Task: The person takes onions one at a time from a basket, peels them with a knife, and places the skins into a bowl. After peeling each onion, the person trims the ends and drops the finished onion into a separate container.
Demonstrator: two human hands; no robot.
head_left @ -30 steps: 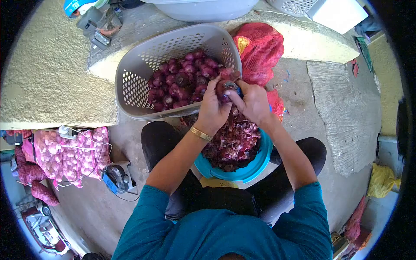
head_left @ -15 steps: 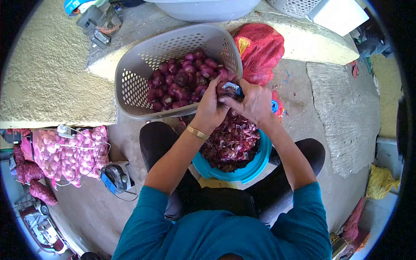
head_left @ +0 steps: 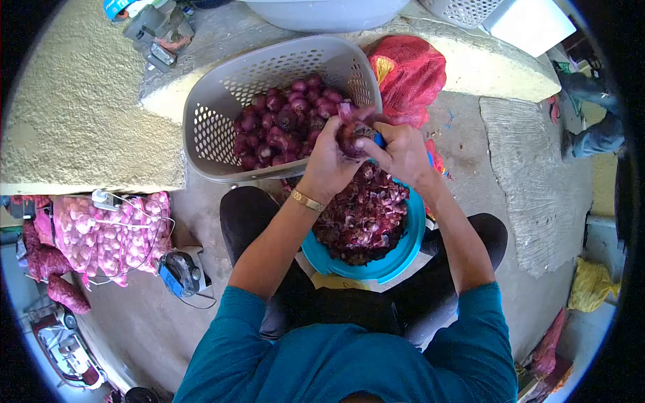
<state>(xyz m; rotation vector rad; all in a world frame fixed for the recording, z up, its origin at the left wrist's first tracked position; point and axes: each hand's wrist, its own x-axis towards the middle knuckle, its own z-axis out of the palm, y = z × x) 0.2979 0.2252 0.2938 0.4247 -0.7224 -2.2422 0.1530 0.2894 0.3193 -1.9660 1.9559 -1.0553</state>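
At the near right corner of the basket, the left hand grips a red onion between its fingers, the right hand curled round a blue object beside it.

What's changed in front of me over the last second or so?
Another person's legs have come further into view at the upper right. The loose skin above the onion has shifted. Nothing visibly let go: your left hand still holds the onion, your right hand a blue tool at it. The basket and the teal tub stayed put.
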